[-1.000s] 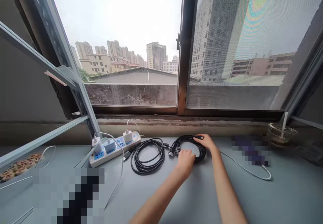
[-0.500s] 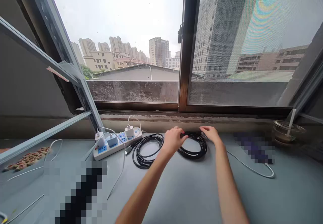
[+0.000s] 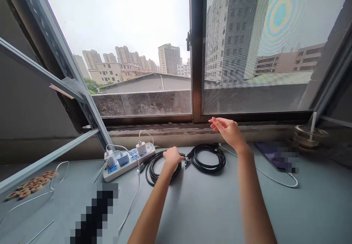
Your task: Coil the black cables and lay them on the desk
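Note:
Two coils of black cable lie side by side on the grey tabletop (image 3: 203,207). Over the back right of the left coil (image 3: 150,178) is my left hand (image 3: 172,156), its fingers closed on that cable; a black end sticks out beside the fingertips. The right coil (image 3: 210,171) rests flat, with one dark connector (image 3: 188,159) at its left side, close to my left hand. My right hand (image 3: 229,131) is raised above and right of this coil, touching nothing. Its fingers are stretched loosely to the left, partly overlapping, with nothing between them.
A white power strip (image 3: 129,167) with plugged-in chargers and white cords stands left of the coils. On the right lie a dark tablet (image 3: 271,156) and its white cable (image 3: 275,181), near a lidded cup (image 3: 309,135). A metal frame (image 3: 96,117) rises at left before the window.
My left hand has moved left from the right coil onto the left coil and closed there. My right hand has lifted up, away from the right coil. The view has shifted slightly.

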{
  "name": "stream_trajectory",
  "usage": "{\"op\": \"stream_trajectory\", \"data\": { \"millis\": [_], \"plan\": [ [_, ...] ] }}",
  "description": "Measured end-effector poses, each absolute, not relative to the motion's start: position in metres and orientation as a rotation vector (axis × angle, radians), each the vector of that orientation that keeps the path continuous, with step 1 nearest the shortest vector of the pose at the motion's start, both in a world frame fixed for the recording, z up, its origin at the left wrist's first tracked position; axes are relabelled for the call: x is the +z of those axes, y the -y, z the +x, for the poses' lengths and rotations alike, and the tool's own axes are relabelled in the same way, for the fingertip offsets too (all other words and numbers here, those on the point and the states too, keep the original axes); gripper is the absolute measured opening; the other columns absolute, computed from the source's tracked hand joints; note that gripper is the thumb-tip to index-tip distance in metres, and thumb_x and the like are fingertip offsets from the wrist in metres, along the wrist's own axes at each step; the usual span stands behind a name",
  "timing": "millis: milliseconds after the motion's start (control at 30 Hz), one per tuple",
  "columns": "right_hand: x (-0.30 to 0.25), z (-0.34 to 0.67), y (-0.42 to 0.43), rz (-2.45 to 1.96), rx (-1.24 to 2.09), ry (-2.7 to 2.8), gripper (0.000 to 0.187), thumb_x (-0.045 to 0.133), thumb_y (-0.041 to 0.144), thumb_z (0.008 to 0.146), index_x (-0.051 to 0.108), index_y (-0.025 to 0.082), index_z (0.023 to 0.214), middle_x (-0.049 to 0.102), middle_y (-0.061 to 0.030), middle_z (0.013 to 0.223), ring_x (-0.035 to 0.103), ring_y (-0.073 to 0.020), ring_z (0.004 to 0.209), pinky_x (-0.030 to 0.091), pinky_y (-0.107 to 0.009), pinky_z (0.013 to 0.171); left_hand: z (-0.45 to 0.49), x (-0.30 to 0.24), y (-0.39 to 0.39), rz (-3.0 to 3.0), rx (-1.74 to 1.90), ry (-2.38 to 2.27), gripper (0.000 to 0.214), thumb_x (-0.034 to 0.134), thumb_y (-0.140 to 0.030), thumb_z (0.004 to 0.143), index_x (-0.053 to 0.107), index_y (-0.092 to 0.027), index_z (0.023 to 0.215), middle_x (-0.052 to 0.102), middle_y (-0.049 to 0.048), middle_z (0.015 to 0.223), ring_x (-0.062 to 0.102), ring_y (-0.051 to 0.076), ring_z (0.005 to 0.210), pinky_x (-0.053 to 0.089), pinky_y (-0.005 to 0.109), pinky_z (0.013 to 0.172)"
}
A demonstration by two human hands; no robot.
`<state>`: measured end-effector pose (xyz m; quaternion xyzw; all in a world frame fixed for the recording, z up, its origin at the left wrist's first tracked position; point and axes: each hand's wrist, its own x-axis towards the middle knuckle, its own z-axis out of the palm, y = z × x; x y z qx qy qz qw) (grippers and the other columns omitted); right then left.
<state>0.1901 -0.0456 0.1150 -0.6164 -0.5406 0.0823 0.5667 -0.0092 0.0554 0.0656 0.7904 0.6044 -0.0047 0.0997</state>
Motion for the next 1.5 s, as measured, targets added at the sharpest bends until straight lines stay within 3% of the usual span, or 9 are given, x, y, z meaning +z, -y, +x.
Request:
{"op": "stream_trajectory", "data": {
  "millis": [133, 333, 567, 733, 833, 967, 1167, 1367, 1500],
  "plan": [
    [0.137, 0.162, 0.061, -1.314, 0.125, 1.370, 0.047, 0.045, 0.057, 0.085, 0.070, 0.017, 0.091, 0.070, -0.0046, 0.074, 0.065, -0.0152, 0.065, 0.047, -0.025, 0.063, -0.001, 0.058, -0.055, 2.354, 0.030, -1.871, 0.026, 0.066, -0.017, 0.071, 0.066, -0.009, 0.096, 0.066, 0.0237, 0.107, 0.061, 0.031, 0.106, 0.044, 0.033, 0.081],
    [0.146, 0.138, 0.065, -1.286, 0.128, 1.463, 0.042, 0.048, 0.054, 0.085, 0.070, 0.018, 0.088, 0.070, -0.0028, 0.069, 0.063, -0.0142, 0.060, 0.045, -0.024, 0.058, -0.003, 0.052, -0.057, 2.303, 0.104, -1.891, 0.024, 0.061, -0.015, 0.073, 0.067, -0.009, 0.096, 0.066, 0.0230, 0.108, 0.062, 0.028, 0.105, 0.045, 0.031, 0.080],
    [0.147, 0.141, 0.071, -1.320, 0.093, 1.430, 0.040, 0.049, 0.052, 0.085, 0.071, 0.019, 0.090, 0.070, -0.0016, 0.069, 0.062, -0.0120, 0.053, 0.040, -0.021, 0.050, -0.021, 0.074, -0.063, 2.163, 0.308, -1.855, 0.022, 0.060, -0.033, 0.071, 0.065, -0.012, 0.076, 0.070, 0.0204, 0.093, 0.065, 0.032, 0.095, 0.045, 0.031, 0.071],
    [0.145, 0.148, 0.073, -1.366, 0.053, 1.422, 0.038, 0.048, 0.050, 0.085, 0.071, 0.021, 0.092, 0.070, -0.0016, 0.070, 0.061, -0.0123, 0.051, 0.040, -0.022, 0.050, -0.056, 0.115, -0.067, 2.042, 0.664, -1.835, 0.029, 0.039, -0.034, 0.084, 0.060, -0.016, 0.079, 0.069, 0.0069, 0.070, 0.064, 0.017, 0.056, 0.042, 0.026, 0.060],
    [0.145, 0.146, 0.073, -1.376, 0.051, 1.431, 0.037, 0.048, 0.050, 0.086, 0.071, 0.021, 0.091, 0.070, -0.0017, 0.070, 0.062, -0.0131, 0.051, 0.042, -0.023, 0.051, -0.075, 0.138, -0.060, 1.986, 0.940, -1.846, 0.039, 0.032, -0.044, 0.088, 0.059, -0.017, 0.082, 0.062, 0.0020, 0.058, 0.057, 0.014, 0.048, 0.039, 0.025, 0.056],
    [0.148, 0.136, 0.077, -1.399, 0.075, 1.471, 0.039, 0.047, 0.053, 0.085, 0.071, 0.022, 0.085, 0.068, -0.0009, 0.065, 0.061, -0.0136, 0.051, 0.042, -0.023, 0.052, -0.085, 0.164, -0.034, 1.852, 1.733, -1.537, 0.038, 0.046, -0.049, 0.082, 0.062, -0.017, 0.069, 0.047, -0.0028, 0.046, 0.042, 0.010, 0.043, 0.030, 0.022, 0.046],
    [0.140, 0.118, 0.089, -1.593, 0.507, 1.712, 0.057, 0.041, 0.067, 0.081, 0.062, 0.018, 0.061, 0.066, -0.0035, 0.061, 0.060, -0.0141, 0.052, 0.040, -0.022, 0.047, -0.075, 0.181, 0.012, 1.639, 2.155, -1.094, 0.037, 0.048, -0.047, 0.085, 0.060, -0.016, 0.068, 0.032, -0.0079, 0.039, 0.029, 0.005, 0.034, 0.021, 0.020, 0.037],
    [0.121, 0.101, 0.075, -2.160, 0.842, 1.665, 0.039, 0.064, 0.056, 0.067, 0.060, 0.018, 0.075, 0.062, -0.0051, 0.057, 0.057, -0.0161, 0.043, 0.037, -0.024, 0.038, -0.078, 0.187, 0.038, 1.476, 2.399, -0.770, 0.034, 0.052, -0.045, 0.086, 0.062, -0.016, 0.069, 0.028, -0.0091, 0.037, 0.025, 0.004, 0.032, 0.018, 0.023, 0.035],
    [0.117, 0.091, 0.063, -2.021, 0.894, 1.836, 0.033, 0.065, 0.050, 0.069, 0.058, 0.019, 0.067, 0.060, -0.0028, 0.054, 0.059, -0.0150, 0.048, 0.038, -0.023, 0.044, -0.086, 0.194, 0.051, 1.373, 2.486, -0.627, 0.032, 0.054, -0.039, 0.087, 0.060, -0.016, 0.065, 0.028, -0.0094, 0.037, 0.026, 0.002, 0.031, 0.019, 0.022, 0.035]
  ]
}}
